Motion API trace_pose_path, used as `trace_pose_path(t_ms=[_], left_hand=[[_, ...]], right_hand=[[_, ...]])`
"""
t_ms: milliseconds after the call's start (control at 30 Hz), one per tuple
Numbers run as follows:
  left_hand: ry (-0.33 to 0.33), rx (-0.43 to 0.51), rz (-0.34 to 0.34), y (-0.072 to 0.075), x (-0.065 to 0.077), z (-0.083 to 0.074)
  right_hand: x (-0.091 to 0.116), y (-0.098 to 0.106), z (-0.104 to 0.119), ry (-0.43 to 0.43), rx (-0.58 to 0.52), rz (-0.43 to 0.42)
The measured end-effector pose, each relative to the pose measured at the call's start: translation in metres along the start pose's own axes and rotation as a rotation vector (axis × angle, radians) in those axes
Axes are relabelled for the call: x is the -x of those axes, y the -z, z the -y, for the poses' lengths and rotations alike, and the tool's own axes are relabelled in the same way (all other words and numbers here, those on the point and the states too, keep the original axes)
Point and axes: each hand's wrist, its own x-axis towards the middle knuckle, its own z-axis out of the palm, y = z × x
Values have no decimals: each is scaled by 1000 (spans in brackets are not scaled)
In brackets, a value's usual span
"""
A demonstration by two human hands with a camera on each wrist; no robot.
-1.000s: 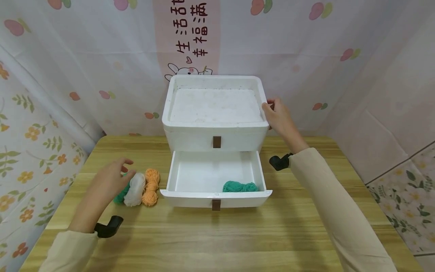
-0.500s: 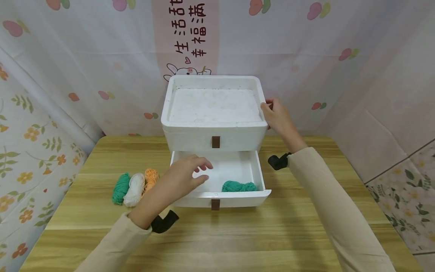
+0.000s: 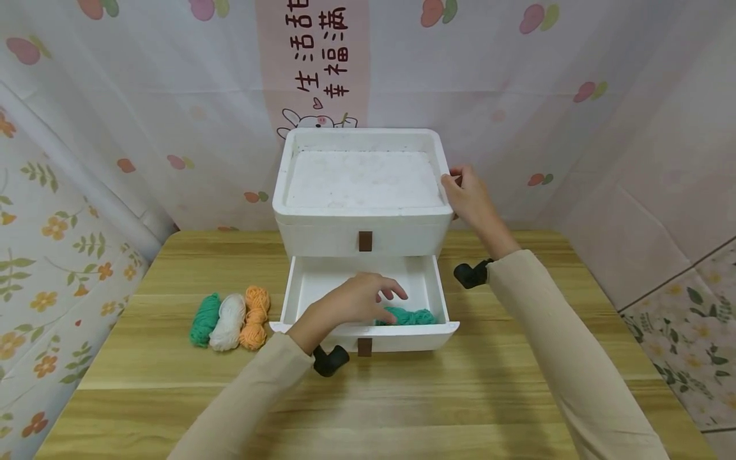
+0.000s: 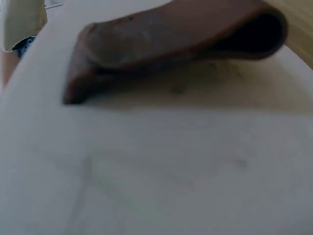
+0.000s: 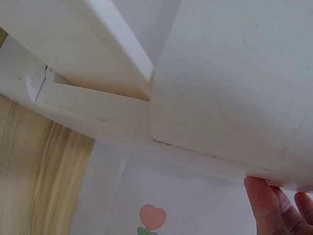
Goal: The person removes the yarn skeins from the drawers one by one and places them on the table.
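A white drawer cabinet (image 3: 368, 214) stands on the table with its lower drawer (image 3: 316, 287) pulled out. In that drawer lies a green yarn skein (image 3: 416, 317), partly covered by my left hand (image 3: 362, 297). The left hand's fingers are spread and relaxed just over the skein; whether they touch it I cannot tell. My right hand (image 3: 471, 198) holds the cabinet's right side near the top rim, and its fingertips meet the edge in the right wrist view. A brown pull tab (image 4: 171, 34) fills the left wrist view, where the left hand is hidden.
Left of the cabinet lie a green skein (image 3: 205, 319), a white skein (image 3: 228, 321) and an orange skein (image 3: 255, 317). The upper drawer (image 3: 322, 237) is closed. Patterned curtains (image 3: 506, 115) hang close behind and at both sides of the wooden table (image 3: 402, 409).
My left hand has moved right from beside the loose skeins, across the open drawer, to the green skein inside. The right hand has stayed at the cabinet's side.
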Motion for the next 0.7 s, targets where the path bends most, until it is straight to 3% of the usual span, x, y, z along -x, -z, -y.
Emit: trace_pose_path(t_ms=[333,700], left_hand=[[-32,-11,88,-9,-16,3],[6,34,20,-8,-14,4]], right_hand=[[0,-1,-1,9,-3,1],[1,-1,-1,10,-7,-9]])
